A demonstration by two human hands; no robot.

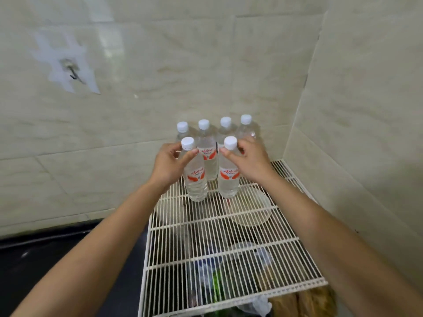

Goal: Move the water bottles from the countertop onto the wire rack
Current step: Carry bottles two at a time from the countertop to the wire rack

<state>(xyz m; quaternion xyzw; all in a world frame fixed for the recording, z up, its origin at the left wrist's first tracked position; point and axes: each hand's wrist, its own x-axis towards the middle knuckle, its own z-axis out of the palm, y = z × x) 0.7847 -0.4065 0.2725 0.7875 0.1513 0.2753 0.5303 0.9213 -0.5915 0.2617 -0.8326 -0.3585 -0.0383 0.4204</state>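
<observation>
On the far left, a hook (72, 73) sticks out of the pale tiled wall (142, 72), with white tape marks around it. Low on the left lies the dark countertop (45, 259), shiny and black, running up to the wall.

Next comes the left hand (170, 164). Its fingers are wrapped around the neck of the front left bottle (194, 177), just under the white cap. This bottle stands up straight on the white wire rack (219, 232).

Behind the two front bottles, a back row of four bottles (207, 154) stands near the wall, all with white caps. The bottles are clear with red and white labels.

The right hand (249, 160) grips the neck of the front right bottle (229, 177), which also stands up straight on the rack. The two hands are apart, each closed on its own bottle.

The rack is made of thin white bars and fills the corner of the room. Through the bars you can see a round pale dish (249, 208) below, and lower down some blurry things, green and clear, that are hard to make out.

On the right, another tiled wall (366, 110) meets the first one in the corner.
</observation>
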